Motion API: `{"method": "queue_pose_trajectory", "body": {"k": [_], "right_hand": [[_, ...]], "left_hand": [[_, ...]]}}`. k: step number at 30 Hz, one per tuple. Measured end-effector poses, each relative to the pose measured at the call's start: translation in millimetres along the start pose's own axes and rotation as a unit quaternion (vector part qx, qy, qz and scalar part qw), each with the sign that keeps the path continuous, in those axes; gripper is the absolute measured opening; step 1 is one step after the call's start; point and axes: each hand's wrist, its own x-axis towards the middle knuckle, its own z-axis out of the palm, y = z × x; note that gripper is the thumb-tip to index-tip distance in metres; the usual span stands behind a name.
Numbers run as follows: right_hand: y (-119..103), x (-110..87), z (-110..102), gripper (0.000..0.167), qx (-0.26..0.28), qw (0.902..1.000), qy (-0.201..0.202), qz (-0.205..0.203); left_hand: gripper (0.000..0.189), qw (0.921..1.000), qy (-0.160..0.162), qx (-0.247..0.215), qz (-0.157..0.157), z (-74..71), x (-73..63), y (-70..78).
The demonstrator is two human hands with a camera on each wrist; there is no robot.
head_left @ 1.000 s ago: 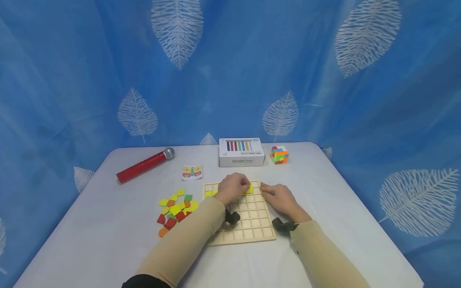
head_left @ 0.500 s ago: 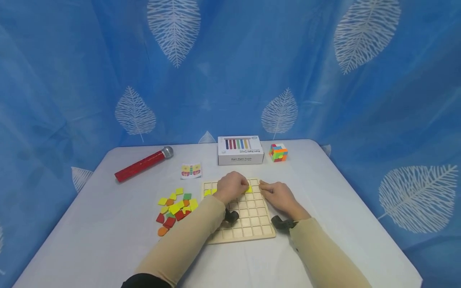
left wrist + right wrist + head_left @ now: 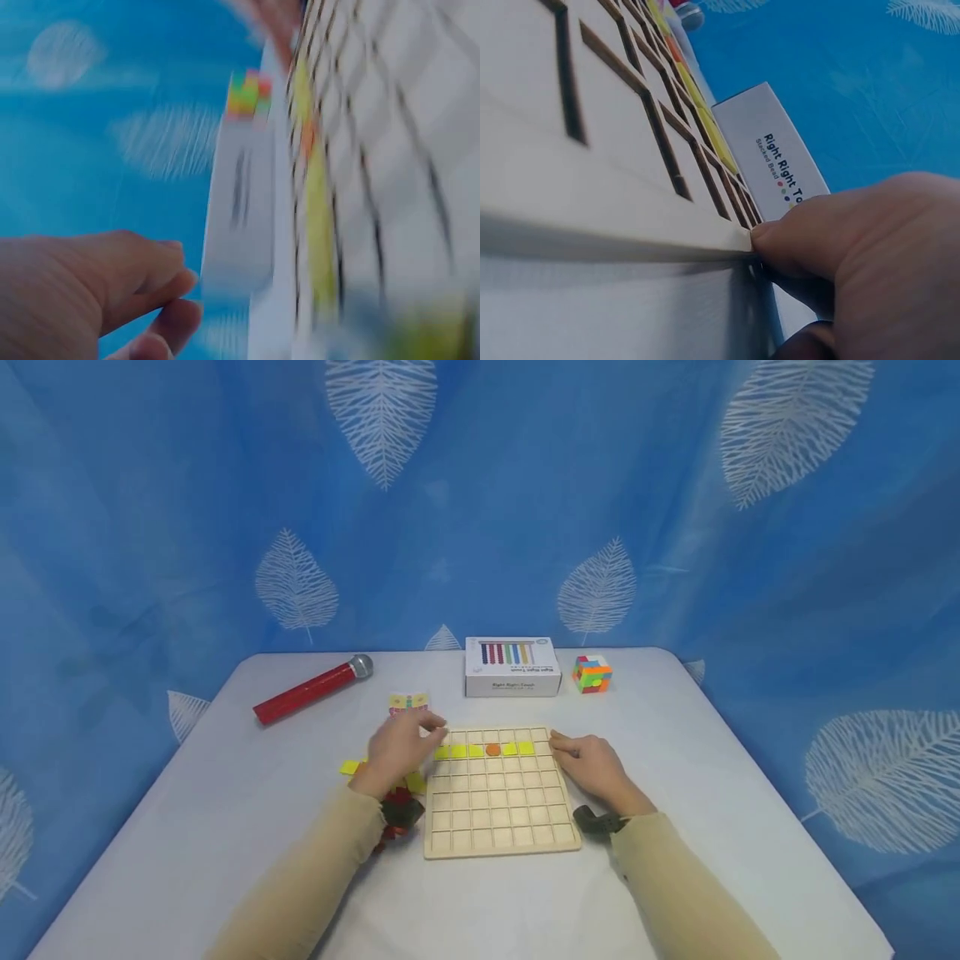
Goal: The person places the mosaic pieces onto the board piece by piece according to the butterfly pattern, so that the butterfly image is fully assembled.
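Note:
A square wooden grid board [image 3: 498, 818] lies on the white table. Several yellow tiles [image 3: 458, 751] and one orange tile [image 3: 492, 749] form a row across its second row of cells from the far edge. My left hand [image 3: 401, 747] is in the air left of the board, over the loose tiles [image 3: 348, 767]; its loosely bent fingers [image 3: 150, 259] hold nothing. My right hand [image 3: 596, 768] grips the board at its far right corner, with the thumb [image 3: 787, 229] against the edge in the right wrist view. Hand and sleeve cover most of the loose tiles.
A pattern card [image 3: 408, 702] lies behind my left hand, partly covered. At the back are a red microphone-shaped object [image 3: 311, 691], a white box [image 3: 512, 668] and a colourful puzzle cube [image 3: 592, 674]. A blue leaf-printed curtain [image 3: 480, 527] hangs behind the table.
My left hand has left the tile row on the board and moved left toward the loose tiles, uncovering the row and its orange tile. My right hand stays at the board's corner.

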Motion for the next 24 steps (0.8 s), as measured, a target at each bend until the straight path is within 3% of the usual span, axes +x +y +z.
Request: {"method": "queue_pose_trajectory", "body": {"k": [4,9,15,24], "right_hand": [[0,-0.4,-2,0.037,0.001,1.0,0.003,0.009],[-2,1.4,0,0.037,0.002,1.0,-0.001,0.001],[-2,0.3,-2,0.038,0.006,1.0,-0.007,0.002],[-5,-2.0,-2,0.039,0.002,0.9999,-0.012,0.006]], "left_hand": [[0.036,0.997,0.013,-0.001,-0.076,-28.8,-9.9,-46.3],[0.045,0.9878,-0.015,-0.027,-0.153,-38.4,-22.1,-84.7],[0.055,0.9865,-0.033,-0.009,-0.16,-30.1,-24.9,-97.2],[0.055,0.9866,-0.045,-0.003,-0.157,-29.6,-26.3,-91.1]]}}
